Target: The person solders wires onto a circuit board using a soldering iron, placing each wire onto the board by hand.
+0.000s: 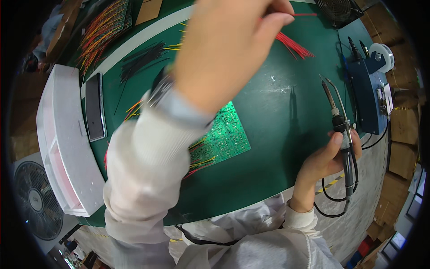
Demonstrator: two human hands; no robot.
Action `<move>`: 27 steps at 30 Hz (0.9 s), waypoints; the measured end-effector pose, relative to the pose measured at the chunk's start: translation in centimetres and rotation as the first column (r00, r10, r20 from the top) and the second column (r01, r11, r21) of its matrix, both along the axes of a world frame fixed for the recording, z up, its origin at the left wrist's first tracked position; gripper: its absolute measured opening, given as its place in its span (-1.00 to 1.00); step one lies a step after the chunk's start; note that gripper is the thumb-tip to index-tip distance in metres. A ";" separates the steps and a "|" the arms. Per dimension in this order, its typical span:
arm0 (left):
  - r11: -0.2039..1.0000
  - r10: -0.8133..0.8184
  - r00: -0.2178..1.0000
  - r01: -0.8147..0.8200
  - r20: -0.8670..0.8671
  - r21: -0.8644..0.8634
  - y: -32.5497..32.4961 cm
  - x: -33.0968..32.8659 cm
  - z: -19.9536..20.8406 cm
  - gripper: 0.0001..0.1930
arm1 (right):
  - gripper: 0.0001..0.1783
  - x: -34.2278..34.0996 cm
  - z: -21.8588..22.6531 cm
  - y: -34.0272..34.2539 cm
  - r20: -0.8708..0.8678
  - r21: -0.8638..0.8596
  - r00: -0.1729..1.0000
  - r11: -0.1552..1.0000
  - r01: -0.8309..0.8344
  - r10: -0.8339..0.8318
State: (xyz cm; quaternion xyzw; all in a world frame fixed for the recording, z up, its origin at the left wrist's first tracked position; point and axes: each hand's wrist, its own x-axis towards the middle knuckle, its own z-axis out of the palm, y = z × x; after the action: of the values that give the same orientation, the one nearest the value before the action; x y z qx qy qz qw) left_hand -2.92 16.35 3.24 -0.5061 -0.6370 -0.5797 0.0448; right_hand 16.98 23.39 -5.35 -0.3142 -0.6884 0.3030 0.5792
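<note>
My left hand (230, 45) reaches across to the far side of the table, slightly blurred. Its thumb and finger are pinched on a thin red wire (307, 15) that sticks out to the right. Just below those fingers lies a bundle of red wires (295, 46). In my right hand (320, 161), at the right table edge, is a soldering iron (341, 127) with a thin feed tube beside it, its tip pointing up and away. A green circuit board (230, 132) with red and yellow wires along it lies partly hidden under my left forearm.
Black wires (141, 60) and a phone (94, 106) lie left, beside a white foam box (67, 143). More wired boards (105, 31) stand at the far left. A blue soldering station (365, 94) with a solder spool (383, 57) sits right, near a black fan (339, 11).
</note>
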 end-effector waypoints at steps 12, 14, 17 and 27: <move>0.787 0.428 0.899 -0.318 0.096 -0.529 -13.4 9.0 -4.7 -0.84 | -0.64 -0.1 -0.2 -1.5 0.059 0.046 0.976 0.976 -0.214 0.211; 0.789 0.417 0.908 -0.338 0.044 -0.513 -13.5 9.6 -6.1 -0.82 | -0.61 0.1 0.3 -2.1 0.103 0.051 0.921 0.923 -0.383 0.376; 0.792 0.400 0.915 -0.378 -0.060 -0.480 -13.7 9.7 -7.0 -0.79 | -0.56 -0.1 0.7 -3.2 0.046 0.027 0.858 0.858 -0.514 0.512; 0.833 0.409 0.903 -0.429 -0.133 -0.349 -14.1 9.9 -8.2 -0.69 | -0.52 1.2 0.0 -4.7 0.089 -0.089 0.747 0.752 -0.653 0.659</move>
State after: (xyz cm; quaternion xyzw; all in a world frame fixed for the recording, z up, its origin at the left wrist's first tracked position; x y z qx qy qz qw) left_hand 6.96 2.29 -4.93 -0.3685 -0.8286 -0.4114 0.0914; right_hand 18.23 18.65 -5.33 -0.0843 -0.7789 0.4864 0.3868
